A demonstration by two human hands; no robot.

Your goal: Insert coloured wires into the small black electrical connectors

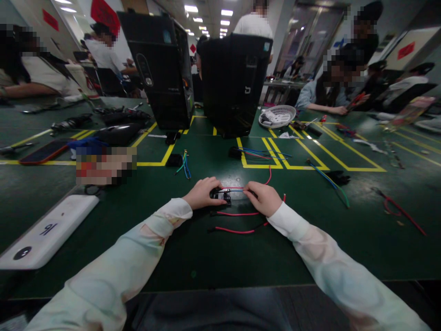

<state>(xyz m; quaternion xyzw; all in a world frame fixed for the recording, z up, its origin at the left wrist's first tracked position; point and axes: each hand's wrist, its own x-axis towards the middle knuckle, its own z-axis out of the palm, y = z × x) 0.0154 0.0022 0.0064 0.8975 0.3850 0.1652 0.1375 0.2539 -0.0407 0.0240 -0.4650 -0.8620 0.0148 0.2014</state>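
Observation:
My left hand [202, 193] is closed on a small black connector block [223, 196] that rests on the green table [220, 257]. My right hand [263, 197] pinches a red wire [233, 188] that runs into the block from the right. Two more red wires [237, 214] lie on the table just in front of my hands, one curving toward my right wrist. Both my sleeves are pale and reach to the wrists.
Two black computer cases [161, 69] [236, 82] stand upright behind yellow floor-tape lines. Loose blue, green and red wires [185, 164] lie around. A white device [44, 232] sits at left, a white basket [277, 116] at back right. Other people sit around the table.

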